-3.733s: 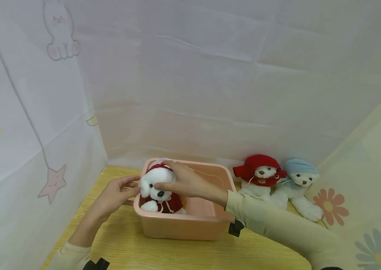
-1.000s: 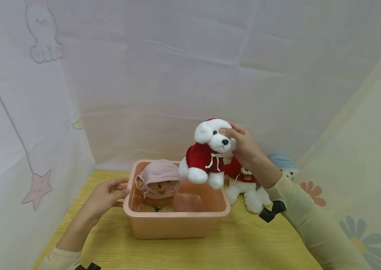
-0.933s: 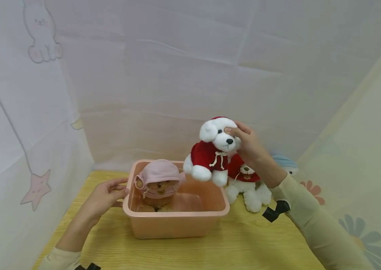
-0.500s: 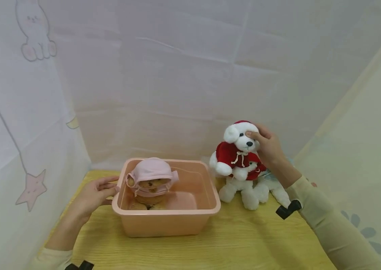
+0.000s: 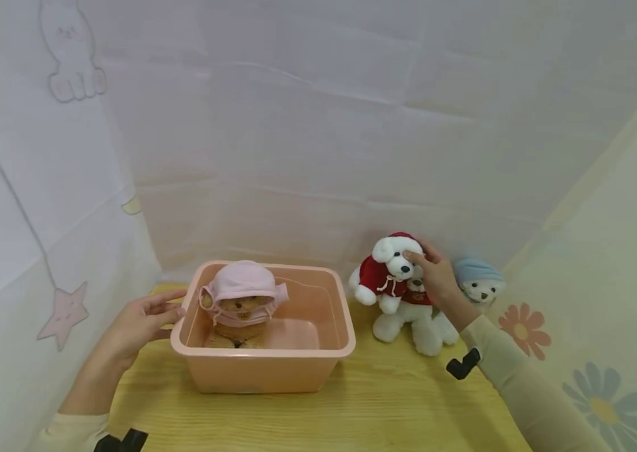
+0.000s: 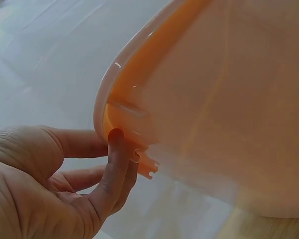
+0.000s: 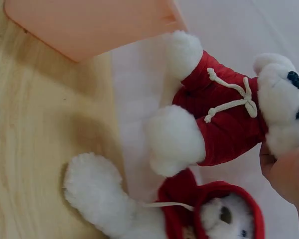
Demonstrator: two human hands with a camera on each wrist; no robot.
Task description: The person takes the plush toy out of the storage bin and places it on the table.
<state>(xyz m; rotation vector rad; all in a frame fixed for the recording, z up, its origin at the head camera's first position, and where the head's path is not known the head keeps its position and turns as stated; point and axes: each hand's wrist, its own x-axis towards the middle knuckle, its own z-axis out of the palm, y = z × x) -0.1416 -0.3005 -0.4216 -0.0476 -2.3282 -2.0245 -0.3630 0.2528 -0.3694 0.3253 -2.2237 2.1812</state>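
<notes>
A white plush dog in a red hoodie (image 5: pixel 376 276) hangs upright to the right of the pink plastic basin (image 5: pixel 262 371). My right hand (image 5: pixel 441 279) grips the dog's head, with the thumb across its face. In the right wrist view, its paws are above the table, close to a red-hooded white plush bear (image 7: pixel 229 216). My left hand (image 5: pixel 140 321) holds the basin's left rim between thumb and fingers, as the left wrist view shows too. Inside the basin, at its left end, sits a brown plush bear in a pink hood (image 5: pixel 245 285).
Behind my right hand sits a white plush bear with a blue hat (image 5: pixel 477 279), partly hidden. The toys and basin stand on a yellow wood-grain table (image 5: pixel 386 402), with pale cloth walls (image 5: pixel 295 138) behind and at both sides.
My right hand has lifted the plush dog out of the basin, carried it right, and lowered it beside the other bears. The basin has shifted slightly left, with my left hand still on its rim.
</notes>
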